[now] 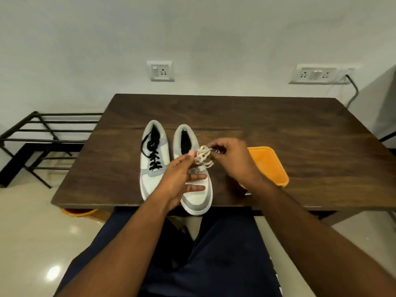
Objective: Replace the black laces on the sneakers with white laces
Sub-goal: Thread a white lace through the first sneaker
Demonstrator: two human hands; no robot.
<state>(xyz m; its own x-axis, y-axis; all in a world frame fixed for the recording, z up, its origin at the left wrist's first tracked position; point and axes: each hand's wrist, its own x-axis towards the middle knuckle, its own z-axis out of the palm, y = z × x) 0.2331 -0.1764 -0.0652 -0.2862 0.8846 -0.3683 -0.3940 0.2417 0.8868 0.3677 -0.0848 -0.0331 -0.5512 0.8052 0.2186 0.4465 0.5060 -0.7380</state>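
Head view. Two grey-and-white sneakers sit side by side on the dark wooden table (278, 125), toes toward the person. Left sneaker (152, 159) carries its black lace (153, 154), threaded through the eyelets with loose ends near the collar. Right sneaker (194, 168) shows no lace in its eyelets.

Left hand (181, 179) above the right sneaker: thumb and forefinger pinch one side of a bundled white lace (203, 156); the other fingers extend loosely. Right hand (232, 159): fingers curled, pinching the bundle's other side. Bundle held off the table, over the right sneaker's throat.

Orange container (270, 166) just right of the right hand.
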